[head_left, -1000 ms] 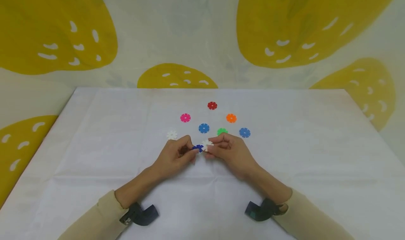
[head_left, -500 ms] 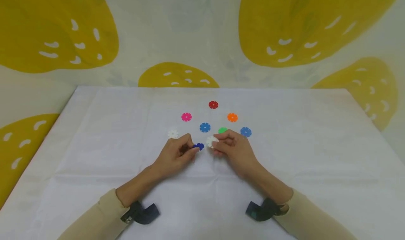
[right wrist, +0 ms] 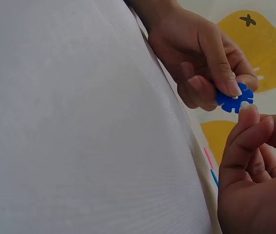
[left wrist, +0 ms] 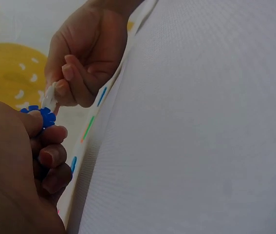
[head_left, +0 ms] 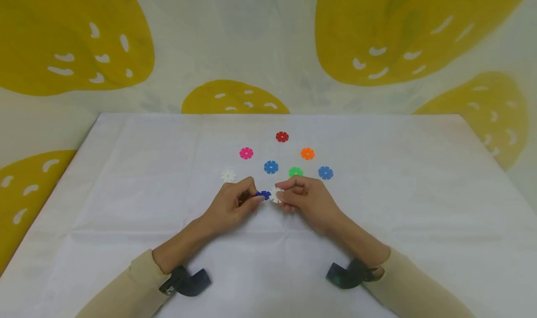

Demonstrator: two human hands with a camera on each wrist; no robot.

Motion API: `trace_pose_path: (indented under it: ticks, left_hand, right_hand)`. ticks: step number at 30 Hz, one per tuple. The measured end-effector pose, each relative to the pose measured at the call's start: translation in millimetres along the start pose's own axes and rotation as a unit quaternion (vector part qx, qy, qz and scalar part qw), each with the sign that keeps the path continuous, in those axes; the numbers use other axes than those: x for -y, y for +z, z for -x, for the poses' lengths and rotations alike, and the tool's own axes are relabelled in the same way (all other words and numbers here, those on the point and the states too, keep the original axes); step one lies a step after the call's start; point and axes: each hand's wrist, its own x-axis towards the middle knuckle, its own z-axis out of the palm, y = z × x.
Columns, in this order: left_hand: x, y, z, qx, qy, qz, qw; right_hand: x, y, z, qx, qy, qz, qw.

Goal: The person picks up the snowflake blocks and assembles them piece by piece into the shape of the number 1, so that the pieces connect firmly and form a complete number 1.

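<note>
My left hand (head_left: 232,201) pinches a dark blue notched disc (head_left: 264,195) between thumb and forefinger. Facing it, my right hand (head_left: 310,199) pinches a white notched disc (head_left: 274,196) by its right side. The two discs meet edge to edge in the head view. In the left wrist view the white disc (left wrist: 49,97) stands roughly upright against the rim of the blue disc (left wrist: 47,117). From the right wrist, the blue disc (right wrist: 235,98) shows its flat face, and the white one is mostly hidden behind my right fingertips.
Beyond my hands lie loose notched discs: red (head_left: 282,136), pink (head_left: 246,153), orange (head_left: 307,153), blue (head_left: 271,167), another blue (head_left: 325,172), white (head_left: 228,176) and green (head_left: 295,172), the last partly covered by my right hand. A white cloth (head_left: 398,192) covers the table.
Half a second ago the white disc was pulled a little away from the blue one; my right hand has brought it back left against it. My left hand has hardly moved.
</note>
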Motion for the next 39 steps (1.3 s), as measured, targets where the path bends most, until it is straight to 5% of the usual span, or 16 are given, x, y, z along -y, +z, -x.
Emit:
trace_pose_path:
  ticks: [18, 27, 39]
  left_hand:
    - [-3.2, 1.6, -1.0, 0.012, 0.019, -0.026, 0.9994]
    - [-4.2, 0.5, -1.2, 0.038, -0.047, 0.0, 0.9982]
    - [-4.0, -0.4, -0.9, 0.044, -0.046, 0.016, 0.9979]
  right_hand:
    - [2.8, -2.6, 0.8, 0.016, -0.013, 0.064, 0.9978]
    - [7.1, -4.5, -0.9, -0.001, -0.001, 0.094, 0.9956]
    - [8.9, -5.7, 0.5, 0.009, 0.003, 0.073, 0.9973]
